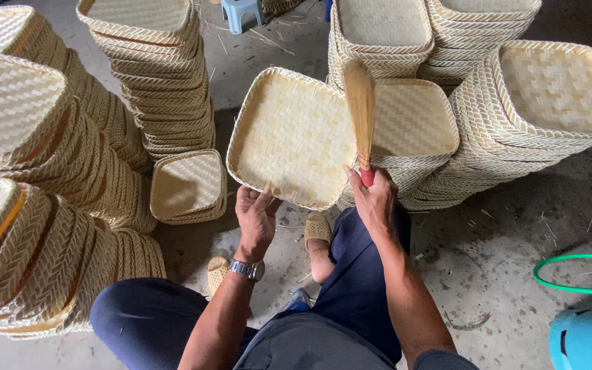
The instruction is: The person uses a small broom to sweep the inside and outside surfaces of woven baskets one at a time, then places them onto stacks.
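My left hand [255,216] grips the near edge of a square woven bamboo tray [289,137], tilted up towards me above my knees. My right hand [373,199] is closed on the red handle of a small straw brush [360,103], whose bristles point up over the tray's right edge. A metal watch sits on my left wrist. I sit with dark trousers and woven slippers on a concrete floor.
Tall stacks of the same woven trays [159,75] stand all around: leaning piles at left [29,205], stacks at right [549,103] and behind [385,34]. A green hose [570,274] and a blue object [587,339] lie at lower right. A small blue stool [241,10] stands at the top.
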